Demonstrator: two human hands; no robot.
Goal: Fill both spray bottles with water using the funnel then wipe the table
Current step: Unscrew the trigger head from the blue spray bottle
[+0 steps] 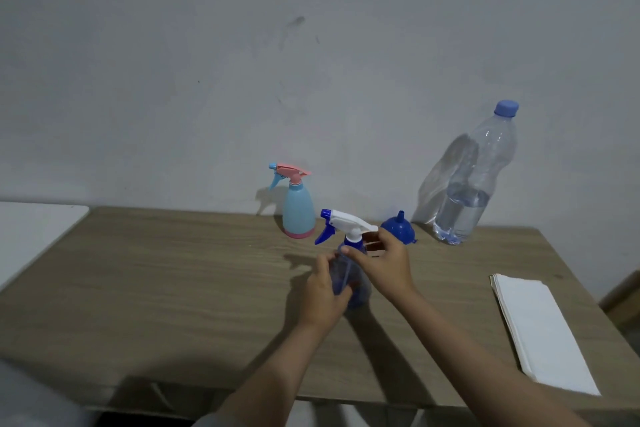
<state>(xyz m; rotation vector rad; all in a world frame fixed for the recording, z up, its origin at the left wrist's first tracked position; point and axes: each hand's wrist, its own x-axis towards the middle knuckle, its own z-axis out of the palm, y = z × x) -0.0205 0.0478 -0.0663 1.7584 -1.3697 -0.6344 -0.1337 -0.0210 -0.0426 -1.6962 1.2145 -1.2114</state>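
A translucent blue spray bottle (349,282) with a white and blue trigger head (343,224) stands on the wooden table (173,281). My left hand (323,295) grips its body from the left. My right hand (384,262) pinches its neck collar just below the trigger head. A light blue spray bottle (298,215) with a pink head and base stands behind, near the wall. A blue funnel (399,228) lies upside down behind my right hand. A large clear water bottle (472,180) with a blue cap, partly filled, stands at the back right.
A folded white cloth or paper stack (540,333) lies at the table's right edge. A small brown object (372,243) sits partly hidden behind my right hand. A white surface (31,232) adjoins the table on the left. A grey wall runs along the back.
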